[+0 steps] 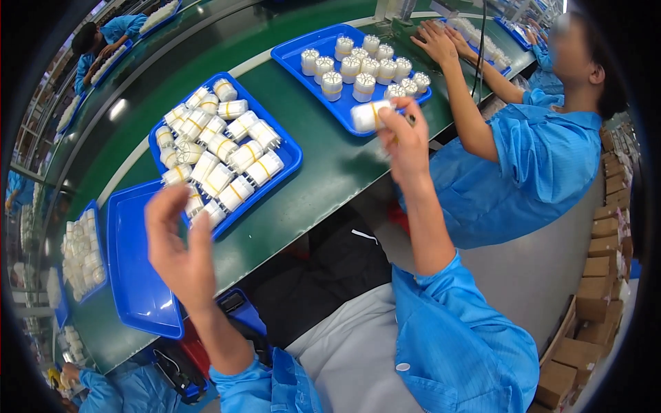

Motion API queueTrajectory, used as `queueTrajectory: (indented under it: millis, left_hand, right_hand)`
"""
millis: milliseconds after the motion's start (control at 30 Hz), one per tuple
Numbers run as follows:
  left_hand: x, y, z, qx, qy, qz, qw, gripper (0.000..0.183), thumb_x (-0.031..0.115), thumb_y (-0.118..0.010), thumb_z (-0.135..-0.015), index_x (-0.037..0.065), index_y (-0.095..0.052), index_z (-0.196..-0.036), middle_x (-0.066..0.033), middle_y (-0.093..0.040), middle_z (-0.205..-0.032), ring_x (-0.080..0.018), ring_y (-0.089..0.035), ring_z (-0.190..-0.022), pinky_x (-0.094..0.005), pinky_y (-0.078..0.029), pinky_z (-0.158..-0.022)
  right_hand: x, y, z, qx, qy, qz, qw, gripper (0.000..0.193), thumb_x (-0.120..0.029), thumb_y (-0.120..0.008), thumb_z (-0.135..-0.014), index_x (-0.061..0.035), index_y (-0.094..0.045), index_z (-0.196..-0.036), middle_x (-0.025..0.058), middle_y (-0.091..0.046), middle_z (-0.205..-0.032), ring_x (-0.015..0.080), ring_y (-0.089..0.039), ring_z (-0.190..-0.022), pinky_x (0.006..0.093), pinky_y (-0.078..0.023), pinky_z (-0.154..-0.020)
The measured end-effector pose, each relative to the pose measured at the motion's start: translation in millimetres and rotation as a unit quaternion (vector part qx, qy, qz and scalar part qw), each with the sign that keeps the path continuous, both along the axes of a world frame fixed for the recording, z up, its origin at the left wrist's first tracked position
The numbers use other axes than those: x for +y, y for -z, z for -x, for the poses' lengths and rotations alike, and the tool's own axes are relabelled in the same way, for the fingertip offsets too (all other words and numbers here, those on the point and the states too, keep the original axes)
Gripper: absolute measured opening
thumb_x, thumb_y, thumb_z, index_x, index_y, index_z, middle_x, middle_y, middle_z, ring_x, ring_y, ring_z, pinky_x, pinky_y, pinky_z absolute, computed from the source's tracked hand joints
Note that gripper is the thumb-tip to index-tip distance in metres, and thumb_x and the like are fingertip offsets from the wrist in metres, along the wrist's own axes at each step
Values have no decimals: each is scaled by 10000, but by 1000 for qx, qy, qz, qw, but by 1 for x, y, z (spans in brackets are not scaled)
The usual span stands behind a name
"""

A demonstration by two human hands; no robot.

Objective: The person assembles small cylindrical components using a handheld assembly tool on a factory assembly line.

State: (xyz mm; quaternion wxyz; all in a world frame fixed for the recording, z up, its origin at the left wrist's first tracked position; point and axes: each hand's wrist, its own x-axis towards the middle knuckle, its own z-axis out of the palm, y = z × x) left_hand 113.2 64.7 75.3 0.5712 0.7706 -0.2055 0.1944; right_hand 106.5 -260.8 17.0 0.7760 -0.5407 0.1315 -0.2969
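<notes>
Green desk [329,168]: near edge runs under the right hand's [411,144] wrist, so a slipped part could roll off. Blue tray of jumbled parts [292,153], left of the right fingers: prongs look easy to tangle or bend if one is yanked out. Blue tray of standing parts [292,58], just beyond the right fingers: parts sit close at its right end; a low pass could topple them. Left hand [180,255]: blurred, thumb and fingers spread wide, no part visible in them, near the jumbled tray's close edge; a careless sweep could knock parts there. Right fingers: pinched around one end of a white cylinder [365,117], which juts left of them, tilted on its side. End grip only, so it could twist or drop. Prongs hidden; can't tell if they're being squeezed.
</notes>
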Motion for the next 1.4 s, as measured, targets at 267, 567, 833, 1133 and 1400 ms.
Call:
queueTrajectory:
  millis: [267, 567, 833, 1133, 1400]
  left_hand:
    - [-86, 71, 47, 221, 246, 294, 897, 653, 220, -691, -885, -14, -383, -1411, -177, -523, -1343, -240, -532, -1219, -378, -412, -1046]
    - [-62, 63, 63, 372, 232, 377, 816, 438, 298, -533, -978, -48, -510, -1245, -127, -626, -954, -237, -650, -833, -364, -518, -769]
    - [-61, 58, 78, 439, 268, 347, 784, 435, 295, -507, -979, -52, -503, -1242, -138, -592, -906, -197, -596, -745, -353, -507, -685]
    - [-61, 51, 87, 481, 229, 250, 808, 375, 88, -705, -850, -2, -556, -1181, -18, -581, -844, -83, -552, -738, -249, -470, -664]
    - [-65, 47, 89, 453, 154, 141, 867, 353, 23, -734, -795, 7, -588, -1115, -18, -636, -926, -58, -567, -822, -245, -487, -730]
  right_hand:
    - [114, 5, 74, 90, -374, -263, 885, 381, -427, -465, -1025, -58, -555, -1053, 43, -540, -593, 42, -299, -370, 220, -203, -361]
    - [86, 15, 81, -6, -311, -8, 950, 426, -328, -494, -998, -50, -490, -675, -16, -430, -564, 66, -353, -526, 250, -267, -496]
    - [91, -16, 64, -258, -378, -226, 860, 576, -540, -278, -1019, -141, -330, -608, -25, -341, -534, 126, -271, -518, 298, -245, -512]
    - [106, -22, 56, -312, -439, -227, 812, 593, -550, -238, -1027, -130, -320, -616, -16, -349, -538, 130, -253, -511, 300, -266, -508]
    - [108, -19, 55, -296, -455, -231, 808, 579, -517, -219, -1037, -129, -324, -620, -17, -350, -542, 129, -236, -505, 303, -253, -506]
